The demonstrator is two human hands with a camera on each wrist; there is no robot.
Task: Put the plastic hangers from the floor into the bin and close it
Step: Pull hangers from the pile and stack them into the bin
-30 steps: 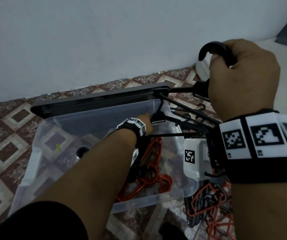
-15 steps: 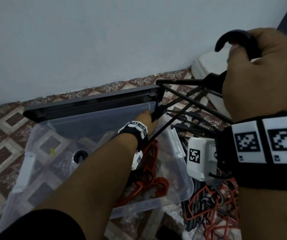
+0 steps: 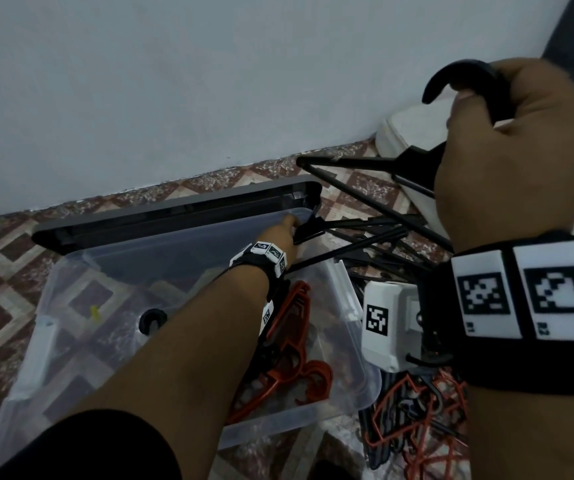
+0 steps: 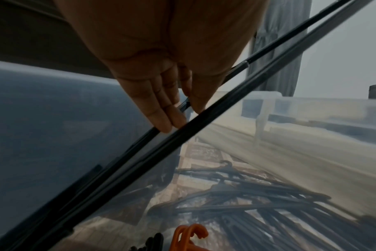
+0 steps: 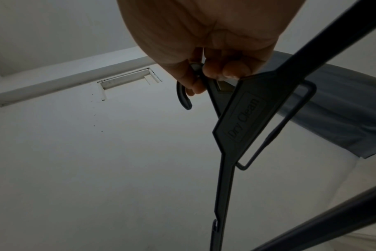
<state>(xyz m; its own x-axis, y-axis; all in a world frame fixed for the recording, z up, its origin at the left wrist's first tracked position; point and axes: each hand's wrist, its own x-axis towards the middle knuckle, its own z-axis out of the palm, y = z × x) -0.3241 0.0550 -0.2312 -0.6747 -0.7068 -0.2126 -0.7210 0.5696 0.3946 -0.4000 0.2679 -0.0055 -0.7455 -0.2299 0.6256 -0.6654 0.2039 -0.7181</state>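
Observation:
My right hand point(image 3: 507, 140) grips a black hanger point(image 3: 358, 164) by its hook and neck, held high at the right above the floor; the right wrist view shows my fingers curled round the neck of this hanger point(image 5: 243, 118). My left hand point(image 3: 285, 230) reaches to the far right corner of the clear plastic bin point(image 3: 351, 299). In the left wrist view its fingers point(image 4: 161, 118) and thumb pinch the end of a thin black hanger bar point(image 4: 122, 158). Orange hangers point(image 3: 292, 341) lie inside the bin. The dark lid point(image 3: 174, 216) lies behind the bin.
A tangled pile of black and orange hangers point(image 3: 413, 420) lies on the patterned floor to the right of the bin. A white object point(image 3: 406, 133) stands against the wall behind my right hand. The wall runs close behind the lid.
My right hand has lifted the black hanger up and to the right. My left hand stays at the bin's far right corner on the hanger end.

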